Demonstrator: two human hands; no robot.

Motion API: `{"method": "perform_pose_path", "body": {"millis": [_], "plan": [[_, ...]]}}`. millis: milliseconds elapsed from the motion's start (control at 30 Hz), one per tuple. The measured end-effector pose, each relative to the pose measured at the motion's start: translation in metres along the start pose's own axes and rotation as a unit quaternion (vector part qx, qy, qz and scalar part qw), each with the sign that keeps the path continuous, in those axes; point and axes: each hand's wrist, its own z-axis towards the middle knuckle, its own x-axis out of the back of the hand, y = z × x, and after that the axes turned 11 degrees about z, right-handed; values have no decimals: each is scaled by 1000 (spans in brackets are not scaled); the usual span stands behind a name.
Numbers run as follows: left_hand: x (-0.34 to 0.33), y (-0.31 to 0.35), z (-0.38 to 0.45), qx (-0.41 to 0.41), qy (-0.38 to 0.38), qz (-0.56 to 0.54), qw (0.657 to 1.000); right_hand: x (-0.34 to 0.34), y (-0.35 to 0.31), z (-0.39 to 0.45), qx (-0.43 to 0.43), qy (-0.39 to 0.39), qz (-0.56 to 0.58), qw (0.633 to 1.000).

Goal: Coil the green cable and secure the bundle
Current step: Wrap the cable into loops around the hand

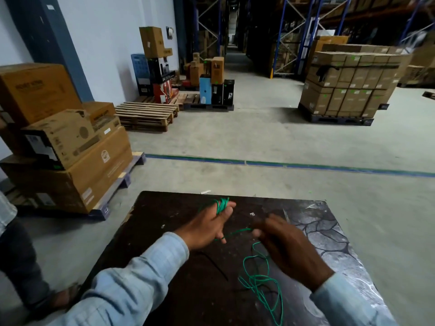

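Note:
A thin green cable [257,282] lies in loose loops on the dark table [179,278], near its front right. Several turns of it are wound around the fingers of my left hand [207,225], which is stretched out flat over the table's middle. From there a strand runs right to my right hand [286,245], which pinches it between the fingertips; this hand is blurred. A thin black tie [217,267] lies on the table below my left hand.
Beyond the table's far edge is concrete floor with a blue-green line [282,164]. Cardboard boxes on a pallet [70,161] stand at the left. Someone's leg and sandal [35,283] are close at the lower left. A stacked pallet [348,88] stands far right.

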Motion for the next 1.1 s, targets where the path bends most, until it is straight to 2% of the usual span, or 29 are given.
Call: {"method": "perform_pose_path", "body": {"millis": [100, 233, 367, 467, 500, 567, 733, 800, 867, 933, 1000, 1100], "plan": [[-13, 3, -18, 46, -88, -81, 992, 12, 19, 9, -27, 47, 4, 999], [-28, 21, -38, 111, -199, -221, 948, 11, 45, 21, -53, 89, 43, 994], [-25, 38, -40, 95, -296, -403, 861, -12, 68, 26, -125, 98, 110, 981], [-9, 43, -27, 68, -303, -540, 782, -39, 81, 19, -165, 88, 172, 967], [-3, 44, -21, 56, -283, -568, 771, -46, 82, 17, -175, 85, 189, 963], [10, 44, -7, 42, -203, -597, 775, -57, 75, 13, -200, 83, 218, 951], [35, 44, 31, 41, 71, -597, 798, -78, 62, -6, -215, 46, 246, 944], [43, 39, 44, 47, 150, -578, 800, -82, 57, -15, -209, 23, 247, 946], [50, 31, 52, 60, 205, -525, 824, -81, 49, -22, -189, -9, 229, 955], [53, 20, 58, 69, 233, -430, 870, -75, 43, -27, -164, -44, 181, 969], [48, 12, 59, 78, 218, -314, 921, -64, 40, -29, -124, -61, 117, 984], [27, 6, 54, 106, 120, -152, 975, -43, 41, -19, -83, -30, 42, 995]]}}
